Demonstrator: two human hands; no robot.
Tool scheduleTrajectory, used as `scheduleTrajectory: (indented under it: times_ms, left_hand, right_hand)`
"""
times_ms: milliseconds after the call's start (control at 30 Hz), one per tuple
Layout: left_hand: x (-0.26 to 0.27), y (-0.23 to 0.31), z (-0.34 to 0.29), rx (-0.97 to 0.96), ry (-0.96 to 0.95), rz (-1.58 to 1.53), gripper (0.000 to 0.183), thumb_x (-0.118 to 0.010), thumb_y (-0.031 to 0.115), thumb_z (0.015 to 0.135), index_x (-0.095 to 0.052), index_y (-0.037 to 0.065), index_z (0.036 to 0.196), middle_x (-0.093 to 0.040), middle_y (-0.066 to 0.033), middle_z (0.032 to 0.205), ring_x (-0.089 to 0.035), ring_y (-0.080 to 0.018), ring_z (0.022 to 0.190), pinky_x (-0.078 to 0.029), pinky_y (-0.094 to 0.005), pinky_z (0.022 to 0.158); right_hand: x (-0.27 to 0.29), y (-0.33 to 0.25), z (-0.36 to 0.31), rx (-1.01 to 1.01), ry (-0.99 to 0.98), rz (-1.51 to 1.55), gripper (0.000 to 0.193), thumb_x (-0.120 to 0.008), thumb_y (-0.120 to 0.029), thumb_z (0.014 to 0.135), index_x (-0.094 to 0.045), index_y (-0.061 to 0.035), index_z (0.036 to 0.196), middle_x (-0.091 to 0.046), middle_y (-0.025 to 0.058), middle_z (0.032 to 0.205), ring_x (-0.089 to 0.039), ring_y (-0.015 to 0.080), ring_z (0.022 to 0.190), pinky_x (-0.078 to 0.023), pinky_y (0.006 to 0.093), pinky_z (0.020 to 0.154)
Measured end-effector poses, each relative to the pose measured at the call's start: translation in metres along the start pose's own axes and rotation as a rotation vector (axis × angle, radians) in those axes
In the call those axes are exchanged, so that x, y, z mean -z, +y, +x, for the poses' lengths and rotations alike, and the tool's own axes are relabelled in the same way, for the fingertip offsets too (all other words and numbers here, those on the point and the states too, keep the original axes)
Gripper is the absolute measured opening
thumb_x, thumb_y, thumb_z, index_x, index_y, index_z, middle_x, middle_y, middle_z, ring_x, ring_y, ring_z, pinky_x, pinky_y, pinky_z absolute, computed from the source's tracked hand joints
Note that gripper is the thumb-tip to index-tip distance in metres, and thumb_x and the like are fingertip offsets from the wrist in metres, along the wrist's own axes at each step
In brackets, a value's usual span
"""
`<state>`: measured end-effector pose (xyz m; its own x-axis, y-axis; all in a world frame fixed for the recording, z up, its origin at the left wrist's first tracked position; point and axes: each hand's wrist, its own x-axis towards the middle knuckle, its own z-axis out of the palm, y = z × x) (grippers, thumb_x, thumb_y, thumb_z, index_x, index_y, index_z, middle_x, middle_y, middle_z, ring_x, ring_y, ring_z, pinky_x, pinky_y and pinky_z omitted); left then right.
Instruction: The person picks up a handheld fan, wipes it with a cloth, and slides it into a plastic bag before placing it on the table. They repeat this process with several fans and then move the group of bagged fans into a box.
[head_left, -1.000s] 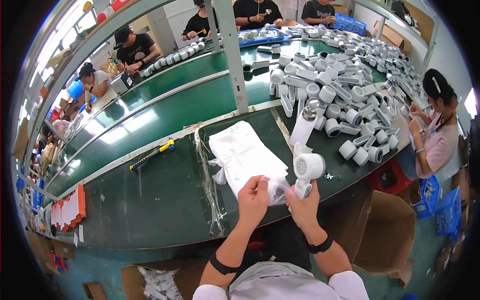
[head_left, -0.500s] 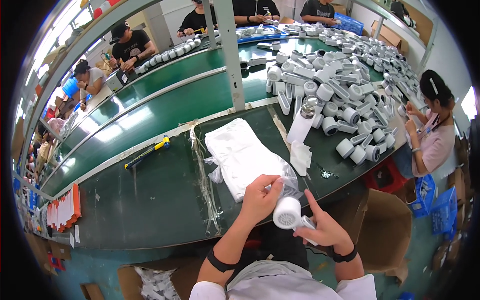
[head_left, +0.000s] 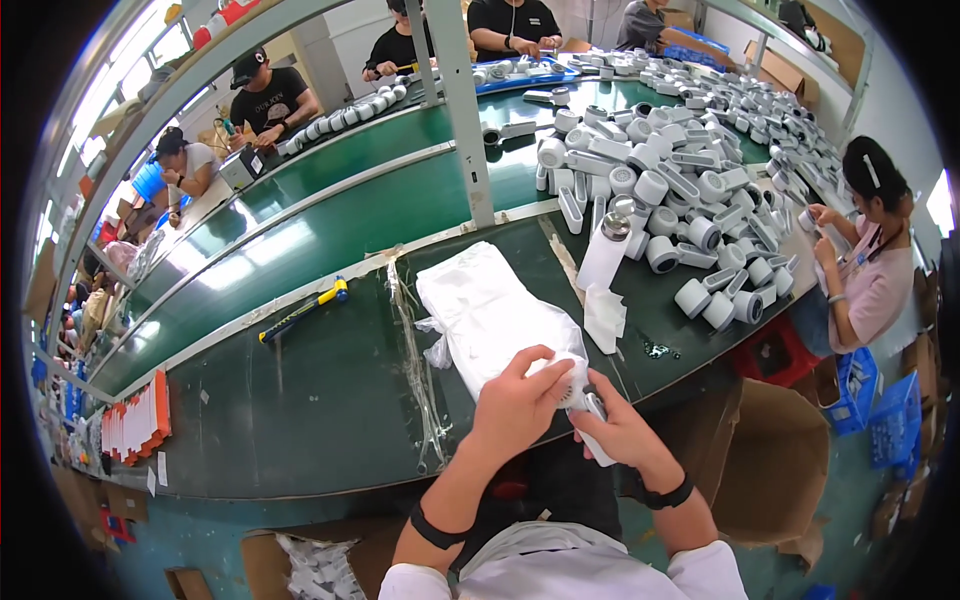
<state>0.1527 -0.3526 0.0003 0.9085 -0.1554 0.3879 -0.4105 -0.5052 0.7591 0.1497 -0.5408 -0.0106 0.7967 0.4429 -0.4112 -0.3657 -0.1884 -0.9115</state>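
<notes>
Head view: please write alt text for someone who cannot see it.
The wearer's right hand grips a white handheld device, the left hand at its other end, by a stack of white plastic on a green table. A large pile of similar devices lies farther right.

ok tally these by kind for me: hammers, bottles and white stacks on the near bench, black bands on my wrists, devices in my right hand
Hammer: 1
Bottle: 1
White stack: 1
Bands: 2, left band and right band
Device in right hand: 1
Total: 6
</notes>
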Motion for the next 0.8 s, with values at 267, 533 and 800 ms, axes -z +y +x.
scheduleTrajectory:
  times_ms: [267,533,800]
  left_hand:
    - [-0.029,0.013,-0.011,-0.249,0.153,0.306,0.025,-0.073,0.013,0.078,-0.073,0.014,0.104,-0.060,-0.0107,0.119,-0.063,-0.0180,0.059,-0.050,-0.0303,0.054]
    - [-0.044,0.016,-0.052,-0.134,0.129,0.032,0.022,-0.069,0.000,0.081,-0.069,0.006,0.102,-0.060,-0.0146,0.109,-0.064,-0.0199,0.070,-0.052,-0.0306,0.060]
    - [-0.031,-0.022,-0.042,0.502,0.220,-0.926,0.043,-0.059,0.010,0.096,-0.042,0.000,0.134,-0.056,-0.0085,0.125,-0.056,-0.0135,0.111,-0.045,-0.0291,0.095]
  right_hand:
    - [-0.022,0.039,0.035,0.468,0.303,0.268,0.058,-0.057,-0.009,0.093,-0.031,-0.0046,0.145,-0.058,0.0123,0.118,-0.061,0.0182,0.101,-0.052,0.0314,0.084]
    - [-0.014,0.027,0.042,0.361,0.348,0.586,0.043,-0.059,-0.013,0.095,-0.047,-0.0066,0.136,-0.061,0.0067,0.116,-0.063,0.0147,0.096,-0.052,0.0299,0.084]
    - [-0.055,0.020,0.035,0.376,0.206,0.656,0.031,-0.051,-0.029,0.102,-0.059,-0.0022,0.116,-0.065,0.0039,0.104,-0.063,0.0110,0.088,-0.052,0.0266,0.077]
